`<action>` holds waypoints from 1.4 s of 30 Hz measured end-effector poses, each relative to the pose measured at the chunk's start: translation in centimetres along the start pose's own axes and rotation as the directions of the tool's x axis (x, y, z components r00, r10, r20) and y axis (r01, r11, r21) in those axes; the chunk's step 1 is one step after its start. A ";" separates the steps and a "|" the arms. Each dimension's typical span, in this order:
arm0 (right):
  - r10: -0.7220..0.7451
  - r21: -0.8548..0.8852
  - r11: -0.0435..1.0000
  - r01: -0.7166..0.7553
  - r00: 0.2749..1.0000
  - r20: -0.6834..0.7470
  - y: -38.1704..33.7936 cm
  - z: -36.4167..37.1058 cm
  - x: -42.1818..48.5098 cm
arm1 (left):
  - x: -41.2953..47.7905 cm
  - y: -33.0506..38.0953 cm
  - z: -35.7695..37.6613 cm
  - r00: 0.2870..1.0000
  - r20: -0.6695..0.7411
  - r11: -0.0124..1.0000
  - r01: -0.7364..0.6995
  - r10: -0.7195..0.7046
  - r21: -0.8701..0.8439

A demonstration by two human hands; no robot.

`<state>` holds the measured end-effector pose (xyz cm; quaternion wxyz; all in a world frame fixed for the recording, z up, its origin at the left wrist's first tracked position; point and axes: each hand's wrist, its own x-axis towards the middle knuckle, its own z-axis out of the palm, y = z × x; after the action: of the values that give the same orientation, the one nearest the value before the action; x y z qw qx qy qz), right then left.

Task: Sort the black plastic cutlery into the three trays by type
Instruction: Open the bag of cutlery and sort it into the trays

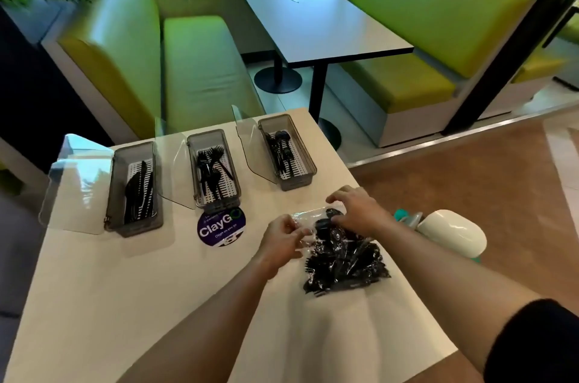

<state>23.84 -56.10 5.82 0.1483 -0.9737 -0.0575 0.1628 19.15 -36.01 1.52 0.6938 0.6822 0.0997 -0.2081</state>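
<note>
Along the far edge of the pale counter [125, 288] stand three grey trays: left tray [138, 227], middle tray [219, 204], right tray [294, 184]. A round purple sticker [221, 227] lies just before the middle tray. A clear bag [341, 260] of black cutlery lies near the right edge.

My right hand [357, 210] covering the far end of the clear bag [305, 216], the cutlery [341, 260] inside blurring into one black tangle, my right forearm [438, 270] hiding part of the white object [454, 235] at the right, small print on the sticker [221, 227] showing too tiny to read
</note>
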 end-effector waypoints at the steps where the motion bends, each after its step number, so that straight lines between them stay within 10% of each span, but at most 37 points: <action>1: -0.004 -0.029 1.000 0.005 0.999 0.044 -0.1 -0.6 0.5 | -0.3 0.6 -0.7 1.000 0.010 1.000 -0.027 0.027 -0.013; 17: -0.192 0.654 0.757 -0.004 0.955 0.227 -9.0 1.2 3.4 | -7.1 1.2 -16.3 0.973 -0.224 0.991 -0.086 0.062 -0.099; 26: -0.436 0.327 0.862 0.387 0.896 0.089 -16.1 6.8 3.1 | -10.4 -3.2 -22.3 0.883 -0.468 0.988 -0.035 -0.041 -0.152; 32: -0.692 0.031 0.722 0.692 0.722 -0.014 -17.2 9.1 2.6 | -11.1 -4.2 -23.7 0.859 -0.509 0.989 -0.027 -0.052 -0.146; 42: -0.762 -0.076 0.646 0.759 0.639 -0.101 -15.3 9.5 2.9 | -9.9 -4.6 -23.1 0.876 -0.480 0.995 0.006 -0.053 -0.099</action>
<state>22.47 -38.54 1.11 0.1932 -0.8693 -0.4542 0.0239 11.71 -11.61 0.40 0.6755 0.6772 0.2893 -0.0375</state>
